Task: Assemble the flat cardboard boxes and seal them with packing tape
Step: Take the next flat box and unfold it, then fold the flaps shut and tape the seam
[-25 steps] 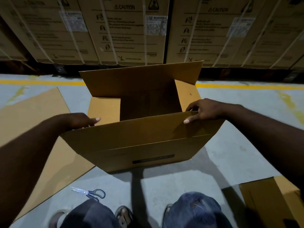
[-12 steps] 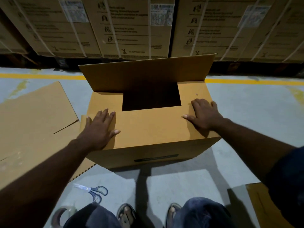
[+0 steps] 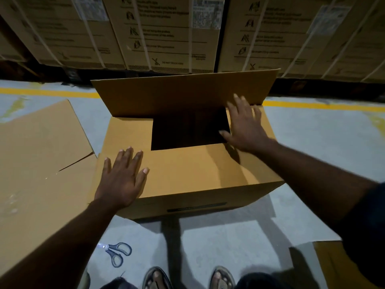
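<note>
**A:** What does the head view give you?

**B:** The box (image 3: 208, 197) stands on the floor (image 3: 218, 236) just ahead of my feet, with its long side toward me. My left grip (image 3: 121, 178) is wide, fingers straight, pressing the near flap (image 3: 187, 163) flat at its left end. My right grip (image 3: 245, 126) is also wide and holds nothing. It's spread over the right side flap (image 3: 264, 122), fingertips at the foot of the far flap (image 3: 183, 94), which stands upright. That grip is blurred, so I can't tell whether it touches.

**A:** So closing that last flap is the step?

**B:** That's my reading. I'd take the far flap nearer its middle than its corner and fold it down level, so its edge meets the near flap's without overlap. The left grip should stay pressed down, so the side flaps underneath don't spring up.

**A:** And the tape?

**B:** I can't make out a roll. Scissors (image 3: 117, 252) lie on the floor by my left foot, and flat cardboard (image 3: 41, 163) lies just beside the box on the left.
</note>
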`<control>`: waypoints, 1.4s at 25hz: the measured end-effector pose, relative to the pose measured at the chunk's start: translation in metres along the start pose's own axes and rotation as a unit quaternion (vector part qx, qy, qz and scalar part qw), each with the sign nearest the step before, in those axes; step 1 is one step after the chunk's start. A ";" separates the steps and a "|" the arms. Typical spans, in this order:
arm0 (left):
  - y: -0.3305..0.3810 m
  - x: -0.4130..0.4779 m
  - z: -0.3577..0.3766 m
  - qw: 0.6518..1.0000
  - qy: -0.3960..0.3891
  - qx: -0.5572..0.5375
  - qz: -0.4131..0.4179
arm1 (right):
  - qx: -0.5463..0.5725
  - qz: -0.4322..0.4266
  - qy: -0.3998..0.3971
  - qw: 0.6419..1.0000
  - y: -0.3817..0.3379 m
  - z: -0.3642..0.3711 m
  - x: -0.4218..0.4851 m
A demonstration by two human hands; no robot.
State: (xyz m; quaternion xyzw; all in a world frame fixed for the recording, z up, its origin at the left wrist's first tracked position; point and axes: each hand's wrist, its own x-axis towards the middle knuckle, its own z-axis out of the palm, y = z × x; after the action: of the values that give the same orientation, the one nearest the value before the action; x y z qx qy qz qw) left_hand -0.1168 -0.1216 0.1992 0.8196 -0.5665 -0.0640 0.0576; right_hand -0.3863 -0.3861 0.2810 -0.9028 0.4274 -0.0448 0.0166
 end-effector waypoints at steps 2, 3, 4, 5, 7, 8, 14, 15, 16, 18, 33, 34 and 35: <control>0.000 0.000 0.000 1.000 -0.003 -0.001 -0.002 | 0.002 -0.039 0.049 0.998 -0.027 -0.038 0.048; -0.001 0.001 0.000 1.000 -0.003 0.001 -0.004 | -0.004 -0.058 0.057 0.997 -0.039 -0.053 0.070; -0.001 0.001 0.000 1.000 -0.004 0.002 -0.006 | -0.016 -0.073 0.053 0.996 -0.051 -0.064 0.090; 0.000 0.001 0.001 1.000 -0.004 0.003 -0.007 | -0.028 -0.085 0.037 0.995 -0.061 -0.068 0.105; 0.001 0.000 0.001 1.000 -0.003 0.005 -0.014 | -0.036 -0.090 -0.016 0.995 -0.077 -0.066 0.124; 0.000 0.000 0.000 1.000 -0.003 0.007 -0.017 | -0.029 -0.086 -0.038 0.995 -0.083 -0.060 0.127; -0.002 -0.001 -0.002 1.000 0.011 -0.012 -0.014 | 0.032 -0.064 0.077 0.994 -0.100 -0.020 0.077; -0.001 0.000 -0.002 1.000 0.014 -0.016 -0.016 | 0.033 -0.066 0.092 0.993 -0.100 -0.015 0.063; 0.000 0.000 -0.002 0.999 0.019 -0.019 -0.017 | 0.031 -0.069 0.083 0.994 -0.099 -0.005 0.047; 0.004 -0.002 -0.004 0.998 0.046 -0.042 -0.020 | 0.022 -0.081 -0.021 0.996 -0.097 0.025 0.012; -0.002 0.001 0.000 0.999 0.019 -0.015 -0.036 | 0.040 -0.122 -0.112 0.985 -0.189 0.092 -0.021; -0.002 0.000 0.000 0.999 0.031 -0.029 -0.034 | 0.036 -0.122 -0.111 0.986 -0.195 0.093 -0.025; -0.003 -0.003 0.000 0.997 0.047 -0.043 -0.036 | 0.034 -0.121 -0.113 0.986 -0.200 0.093 -0.028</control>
State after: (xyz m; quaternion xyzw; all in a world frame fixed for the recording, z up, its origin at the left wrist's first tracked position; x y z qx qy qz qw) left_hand -0.1155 -0.1182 0.1987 0.8384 -0.5300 -0.0519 0.1166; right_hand -0.2409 -0.2388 0.1999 -0.9459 0.3090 0.0411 0.0900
